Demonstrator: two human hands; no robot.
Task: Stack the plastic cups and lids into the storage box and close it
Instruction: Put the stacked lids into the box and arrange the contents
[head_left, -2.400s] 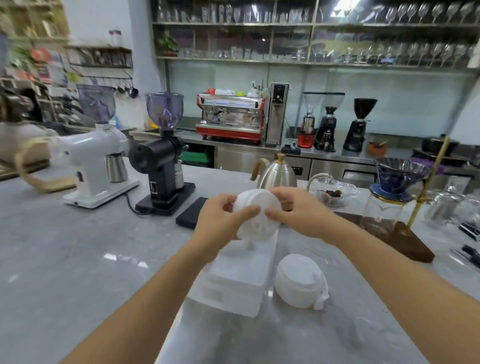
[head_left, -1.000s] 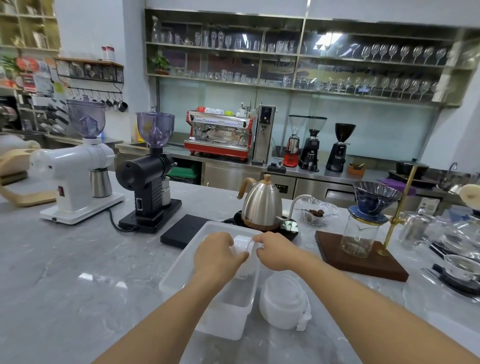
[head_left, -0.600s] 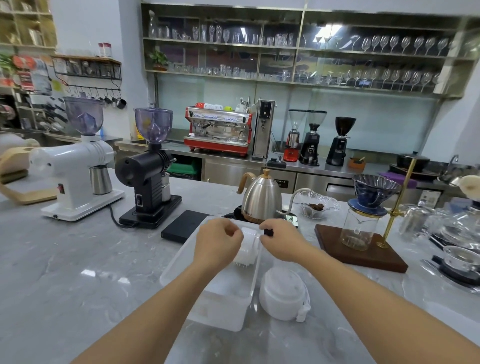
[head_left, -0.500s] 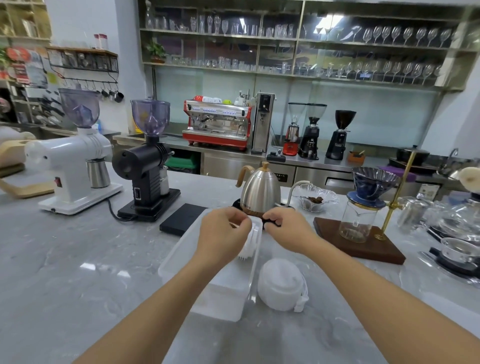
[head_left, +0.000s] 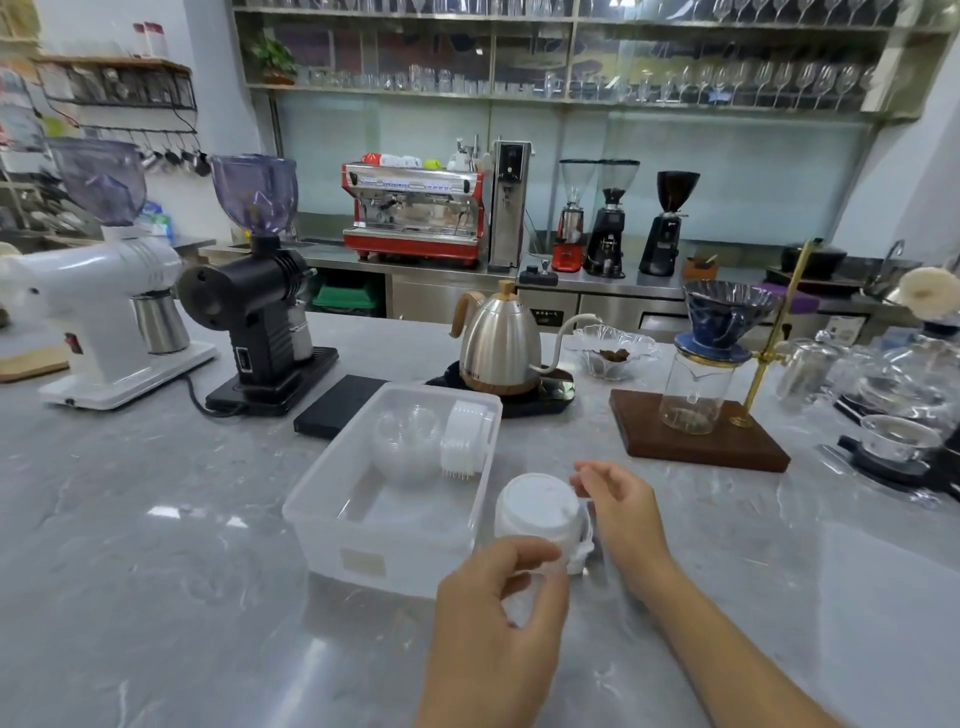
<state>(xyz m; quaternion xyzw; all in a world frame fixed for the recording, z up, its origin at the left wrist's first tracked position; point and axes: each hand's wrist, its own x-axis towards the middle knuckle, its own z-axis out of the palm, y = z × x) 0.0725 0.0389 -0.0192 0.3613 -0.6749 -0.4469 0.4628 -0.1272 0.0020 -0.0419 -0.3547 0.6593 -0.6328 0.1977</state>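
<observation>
Both hands close on the stack of lids (head_left: 540, 512) beside the box (head_left: 384, 551): left hand (head_left: 498, 623) fingers curled loosely at its near end, right hand (head_left: 621, 512) fingers spread alongside; light, thin, slippery plastic, best squeezed end to end.

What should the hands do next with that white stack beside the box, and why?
Probably close both hands on the white stack and lift it. The left hand and right hand flank it, the open box has free floor, and its lids already stand inside.
</observation>
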